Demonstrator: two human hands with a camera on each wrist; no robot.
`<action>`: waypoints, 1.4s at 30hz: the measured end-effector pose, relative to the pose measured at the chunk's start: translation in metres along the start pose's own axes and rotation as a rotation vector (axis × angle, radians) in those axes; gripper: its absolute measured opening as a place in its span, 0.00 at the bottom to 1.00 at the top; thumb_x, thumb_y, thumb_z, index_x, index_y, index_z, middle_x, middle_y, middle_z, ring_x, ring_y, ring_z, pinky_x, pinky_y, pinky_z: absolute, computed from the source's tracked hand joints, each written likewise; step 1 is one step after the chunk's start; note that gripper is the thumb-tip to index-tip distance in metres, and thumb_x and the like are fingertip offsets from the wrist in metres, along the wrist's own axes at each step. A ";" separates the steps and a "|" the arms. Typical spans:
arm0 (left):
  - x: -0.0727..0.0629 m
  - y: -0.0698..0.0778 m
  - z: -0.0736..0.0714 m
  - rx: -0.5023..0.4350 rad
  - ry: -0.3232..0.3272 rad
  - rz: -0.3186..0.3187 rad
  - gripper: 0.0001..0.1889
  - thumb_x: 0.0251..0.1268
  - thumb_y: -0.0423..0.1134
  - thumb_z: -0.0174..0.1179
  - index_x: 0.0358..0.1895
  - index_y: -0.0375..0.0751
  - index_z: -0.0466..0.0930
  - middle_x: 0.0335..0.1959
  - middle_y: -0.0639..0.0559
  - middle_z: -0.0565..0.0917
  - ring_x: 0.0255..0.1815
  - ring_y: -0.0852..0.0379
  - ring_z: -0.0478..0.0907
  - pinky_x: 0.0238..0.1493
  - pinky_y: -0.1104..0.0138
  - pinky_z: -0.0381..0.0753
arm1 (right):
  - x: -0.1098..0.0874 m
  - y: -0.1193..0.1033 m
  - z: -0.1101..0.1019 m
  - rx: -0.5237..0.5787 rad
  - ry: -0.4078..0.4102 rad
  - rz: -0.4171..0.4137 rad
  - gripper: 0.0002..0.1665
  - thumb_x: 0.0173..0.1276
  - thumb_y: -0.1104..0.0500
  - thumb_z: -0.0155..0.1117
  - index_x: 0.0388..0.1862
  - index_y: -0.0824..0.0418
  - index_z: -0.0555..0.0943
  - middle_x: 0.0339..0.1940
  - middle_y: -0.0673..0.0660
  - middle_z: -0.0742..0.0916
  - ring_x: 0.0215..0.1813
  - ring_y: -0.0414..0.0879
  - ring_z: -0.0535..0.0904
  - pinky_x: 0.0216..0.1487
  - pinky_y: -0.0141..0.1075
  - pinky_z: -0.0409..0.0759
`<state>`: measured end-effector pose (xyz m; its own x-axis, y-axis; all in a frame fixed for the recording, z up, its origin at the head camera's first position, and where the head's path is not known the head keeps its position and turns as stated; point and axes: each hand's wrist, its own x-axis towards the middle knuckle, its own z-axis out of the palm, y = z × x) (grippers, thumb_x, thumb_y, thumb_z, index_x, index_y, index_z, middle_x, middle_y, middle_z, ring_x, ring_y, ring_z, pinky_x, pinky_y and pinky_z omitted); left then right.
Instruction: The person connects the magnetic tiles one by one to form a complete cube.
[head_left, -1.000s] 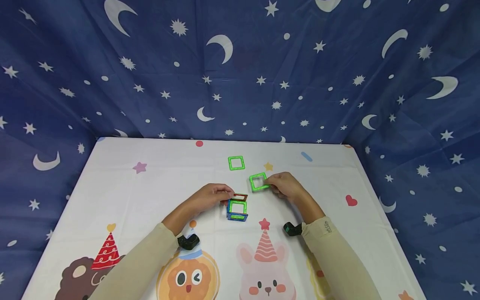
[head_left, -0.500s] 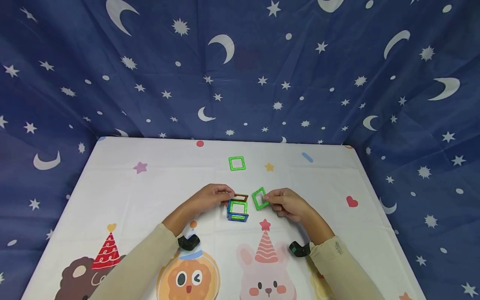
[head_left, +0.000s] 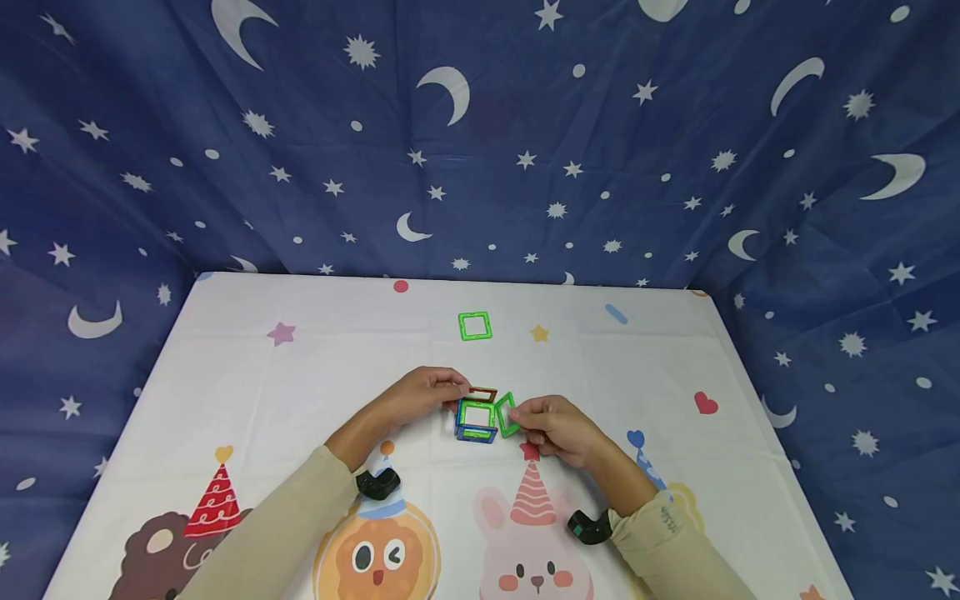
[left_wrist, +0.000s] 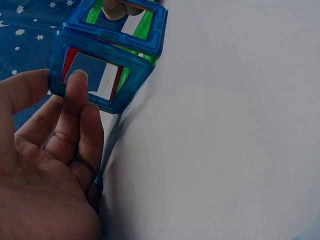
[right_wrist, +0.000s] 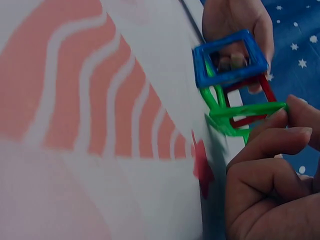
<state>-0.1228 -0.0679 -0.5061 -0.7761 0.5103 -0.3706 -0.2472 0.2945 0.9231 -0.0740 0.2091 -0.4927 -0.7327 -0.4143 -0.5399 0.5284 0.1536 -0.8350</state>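
Magnetic tiles form a small box in the middle of the table: a blue square tile (head_left: 480, 438) at the front, another blue tile (left_wrist: 132, 65) on the left, a red tile (head_left: 491, 395) at the back and green ones inside. My left hand (head_left: 422, 395) grips the box at its back left corner, thumb and fingers on the left blue tile. With thumb and fingertips my right hand (head_left: 561, 428) pinches a green square tile (right_wrist: 250, 109). This tile stands tilted right at the box's right side.
One loose green square tile (head_left: 476, 337) lies flat beyond the box. The white tablecloth (head_left: 360, 333) carries printed animals and shapes. A blue curtain (head_left: 495, 117) with moons and stars rises behind the table and at both sides.
My right hand has brought the green tile nearer and left, from behind and right of the box to its right side, turning it more upright. The left hand has stayed in place.
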 end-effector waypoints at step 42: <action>-0.002 0.004 -0.001 -0.003 -0.011 -0.006 0.16 0.71 0.52 0.63 0.54 0.48 0.88 0.37 0.53 0.87 0.43 0.55 0.79 0.52 0.64 0.73 | 0.007 -0.006 0.024 -0.109 0.089 -0.048 0.19 0.73 0.54 0.67 0.35 0.72 0.79 0.15 0.51 0.69 0.19 0.44 0.62 0.18 0.34 0.63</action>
<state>-0.1227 -0.0690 -0.5017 -0.7685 0.5171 -0.3769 -0.2531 0.2953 0.9213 -0.0719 0.1840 -0.4888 -0.7938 -0.3432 -0.5021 0.4454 0.2342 -0.8642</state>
